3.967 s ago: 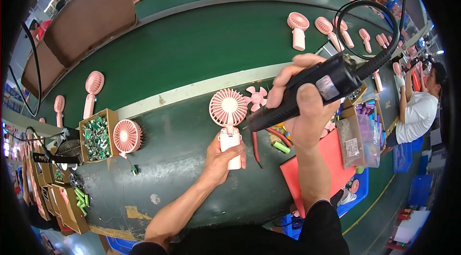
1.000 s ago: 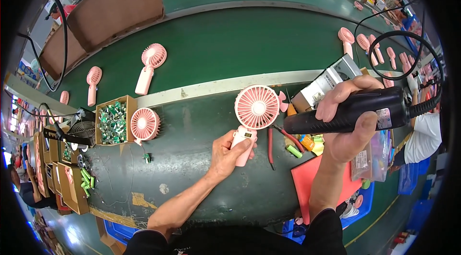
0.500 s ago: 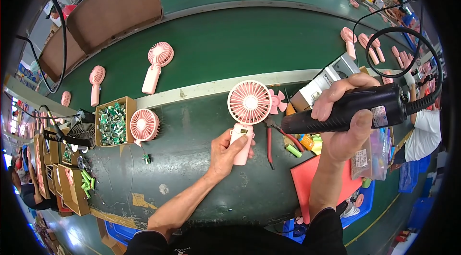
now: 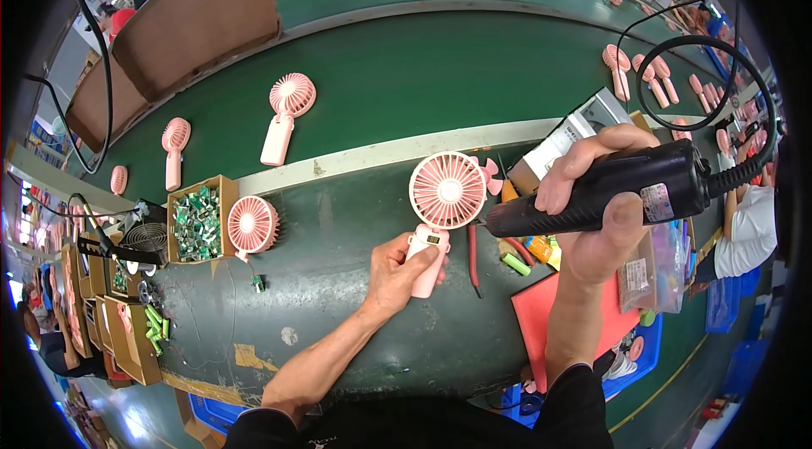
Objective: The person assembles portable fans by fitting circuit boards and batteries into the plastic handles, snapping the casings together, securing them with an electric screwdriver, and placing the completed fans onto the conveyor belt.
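My left hand grips the handle of a pink hand-held fan and holds it upright over the dark green bench. My right hand is wrapped around a black electric screwdriver with a coiled black cable. The tool lies almost level, its tip pointing left toward the fan's neck, just right of the round grille. A loose pink fan blade lies right behind the fan head.
A cardboard box of green circuit boards and a fan head sit at the left. More pink fans ride the green conveyor belt. Red pliers, small parts and a red mat lie right. Another person sits at far right.
The fan in my left hand shifted slightly left and stayed upright. The screwdriver dropped and its tip came closer to the fan. Fans on the conveyor belt travelled to the right.
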A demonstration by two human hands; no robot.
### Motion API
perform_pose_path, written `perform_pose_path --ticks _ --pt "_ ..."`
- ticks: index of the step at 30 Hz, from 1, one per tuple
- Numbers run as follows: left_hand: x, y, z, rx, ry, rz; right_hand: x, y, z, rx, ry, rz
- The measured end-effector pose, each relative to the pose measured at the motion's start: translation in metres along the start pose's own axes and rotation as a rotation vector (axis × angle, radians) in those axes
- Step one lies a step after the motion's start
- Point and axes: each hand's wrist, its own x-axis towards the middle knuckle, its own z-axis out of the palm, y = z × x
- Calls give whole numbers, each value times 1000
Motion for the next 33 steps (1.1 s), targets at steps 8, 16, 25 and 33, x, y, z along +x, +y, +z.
perform_pose_path --ticks 8,16,25,33 --pt "0 -4 5 -40 73 33 0 -1 0 -17 10 -13" --pt "1 -1 2 -64 82 21 -1 1 4 -3 5 3" --pt "-1 2 10 -25 93 -2 0 0 7 -17 -3 10" --pt "-1 0 1 45 34 -15 3 -4 12 40 69 106"
